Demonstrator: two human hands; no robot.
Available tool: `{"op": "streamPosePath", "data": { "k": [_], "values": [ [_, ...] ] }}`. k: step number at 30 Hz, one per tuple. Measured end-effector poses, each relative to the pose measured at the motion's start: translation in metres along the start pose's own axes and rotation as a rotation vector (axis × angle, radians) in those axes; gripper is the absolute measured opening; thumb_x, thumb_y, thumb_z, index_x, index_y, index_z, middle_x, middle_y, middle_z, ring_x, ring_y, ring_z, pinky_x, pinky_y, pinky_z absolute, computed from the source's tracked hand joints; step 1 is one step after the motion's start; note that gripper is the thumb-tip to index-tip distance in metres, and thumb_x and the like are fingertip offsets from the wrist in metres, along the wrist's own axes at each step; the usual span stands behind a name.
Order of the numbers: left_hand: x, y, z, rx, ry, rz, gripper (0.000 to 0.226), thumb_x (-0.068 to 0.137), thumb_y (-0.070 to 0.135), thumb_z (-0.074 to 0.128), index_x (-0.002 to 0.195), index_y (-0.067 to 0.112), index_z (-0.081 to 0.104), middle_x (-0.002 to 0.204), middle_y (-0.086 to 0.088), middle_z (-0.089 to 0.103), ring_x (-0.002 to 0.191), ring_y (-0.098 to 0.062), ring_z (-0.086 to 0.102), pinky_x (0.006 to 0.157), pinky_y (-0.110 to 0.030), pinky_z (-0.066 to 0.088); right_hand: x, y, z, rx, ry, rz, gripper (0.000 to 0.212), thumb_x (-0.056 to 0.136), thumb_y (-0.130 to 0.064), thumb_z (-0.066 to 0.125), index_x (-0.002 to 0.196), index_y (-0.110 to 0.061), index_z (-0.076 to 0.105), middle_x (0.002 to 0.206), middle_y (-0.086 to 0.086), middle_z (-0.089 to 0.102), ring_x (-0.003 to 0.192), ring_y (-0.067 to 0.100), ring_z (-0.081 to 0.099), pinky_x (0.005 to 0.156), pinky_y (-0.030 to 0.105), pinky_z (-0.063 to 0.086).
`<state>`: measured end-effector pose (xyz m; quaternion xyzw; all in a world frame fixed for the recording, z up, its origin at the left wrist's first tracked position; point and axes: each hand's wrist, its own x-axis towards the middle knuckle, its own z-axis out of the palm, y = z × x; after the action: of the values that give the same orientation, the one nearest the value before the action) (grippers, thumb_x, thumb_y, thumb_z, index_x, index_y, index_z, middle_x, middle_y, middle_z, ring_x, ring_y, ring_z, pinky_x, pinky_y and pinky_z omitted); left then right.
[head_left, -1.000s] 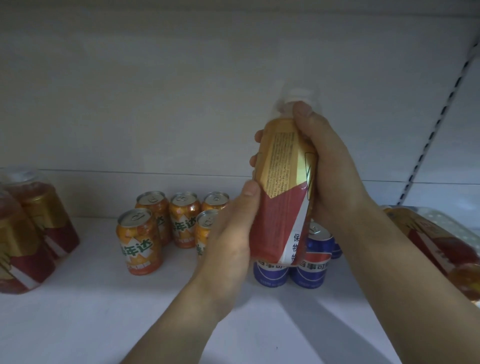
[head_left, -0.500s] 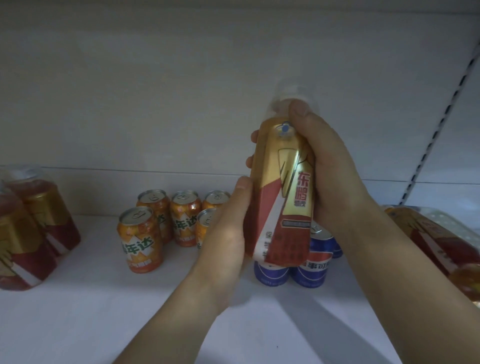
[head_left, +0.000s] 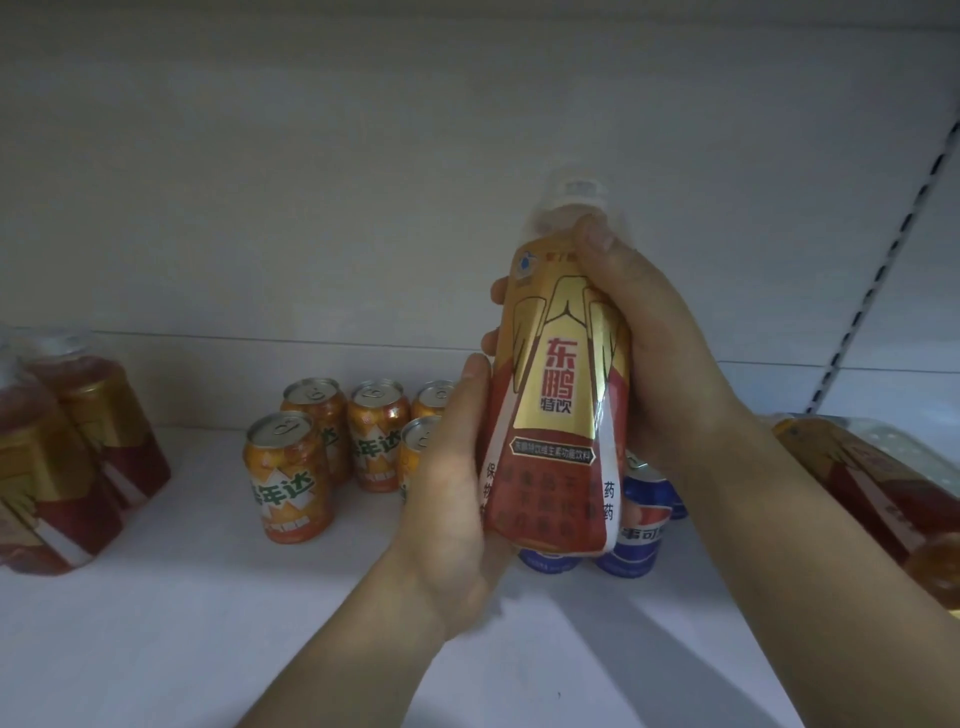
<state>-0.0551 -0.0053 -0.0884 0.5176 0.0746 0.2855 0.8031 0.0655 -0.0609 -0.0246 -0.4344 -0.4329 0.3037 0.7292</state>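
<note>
Bottle (head_left: 558, 410): upright, held above the shelf (head_left: 208, 597), in front of the blue cans (head_left: 639, 525), label facing the camera.
Left hand (head_left: 447, 499): curled round the lower left side.
Right hand (head_left: 660, 353): wrapped round the upper right side, thumb near the neck.
Orange cans (head_left: 288, 478): standing on the shelf, left of the hands.

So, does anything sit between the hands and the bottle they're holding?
No. The left hand and right hand both grip the bottle directly. Blue cans stand on the shelf behind and below its base, orange cans further left.
</note>
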Motion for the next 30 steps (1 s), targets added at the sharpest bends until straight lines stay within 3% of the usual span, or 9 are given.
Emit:
{"op": "streamPosePath", "data": {
  "k": [3,8,14,17,21,27,30],
  "values": [
    [0.0,0.004,0.002,0.094,-0.028,0.043,0.06,0.09,0.062,0.032,0.128,0.03,0.066,0.119,-0.002,0.074,0.114,-0.019,0.07,0.099,-0.044,0.055,0.0,-0.001,-0.002,-0.067,0.053,-0.05,0.045,0.086,-0.041,0.066,0.122,-0.012,0.063,0.11,0.02,0.073,0.091,0.035,0.073,0.08,0.047,0.061],
    [0.002,-0.004,0.004,0.155,0.123,0.145,0.049,0.085,0.058,0.041,0.112,0.031,0.072,0.108,-0.001,0.078,0.103,-0.017,0.073,0.093,-0.042,0.056,0.0,0.004,0.0,-0.057,0.016,-0.027,0.039,0.087,-0.035,0.066,0.122,-0.018,0.062,0.108,0.015,0.075,0.094,0.036,0.073,0.08,0.044,0.061],
    [0.001,-0.004,0.005,0.162,0.152,0.182,0.043,0.087,0.057,0.041,0.094,0.038,0.079,0.104,0.0,0.078,0.1,-0.017,0.074,0.095,-0.047,0.055,0.002,0.005,0.001,-0.009,-0.02,-0.012,0.044,0.087,-0.033,0.066,0.126,-0.013,0.059,0.116,0.024,0.071,0.097,0.041,0.07,0.078,0.043,0.061],
    [0.001,-0.004,0.005,0.156,0.146,0.183,0.044,0.087,0.058,0.041,0.097,0.036,0.078,0.105,0.0,0.078,0.101,-0.018,0.074,0.096,-0.049,0.055,0.003,0.006,0.0,0.005,-0.028,-0.011,0.045,0.088,-0.033,0.065,0.127,-0.012,0.058,0.121,0.028,0.069,0.098,0.041,0.07,0.078,0.043,0.061],
    [0.001,-0.004,0.006,0.158,0.138,0.168,0.046,0.085,0.058,0.041,0.103,0.034,0.075,0.107,0.0,0.078,0.101,-0.017,0.074,0.092,-0.045,0.057,0.003,0.007,-0.002,0.033,-0.044,-0.005,0.044,0.088,-0.034,0.065,0.125,-0.012,0.058,0.114,0.021,0.073,0.096,0.038,0.071,0.078,0.042,0.061],
    [-0.001,-0.005,0.009,0.219,0.172,0.204,0.044,0.084,0.06,0.04,0.092,0.04,0.078,0.101,0.004,0.079,0.097,-0.014,0.075,0.092,-0.045,0.057,0.004,0.009,-0.004,0.086,-0.081,0.019,0.048,0.089,-0.032,0.062,0.13,-0.009,0.056,0.116,0.023,0.07,0.098,0.04,0.071,0.079,0.044,0.061],
    [-0.002,-0.006,0.014,0.29,0.2,0.257,0.045,0.081,0.063,0.039,0.096,0.039,0.074,0.098,0.01,0.078,0.095,-0.009,0.074,0.085,-0.037,0.059,0.004,0.008,-0.003,0.111,-0.083,0.038,0.051,0.089,-0.032,0.062,0.132,-0.006,0.055,0.113,0.021,0.071,0.093,0.037,0.073,0.078,0.043,0.062]
  ]
}}
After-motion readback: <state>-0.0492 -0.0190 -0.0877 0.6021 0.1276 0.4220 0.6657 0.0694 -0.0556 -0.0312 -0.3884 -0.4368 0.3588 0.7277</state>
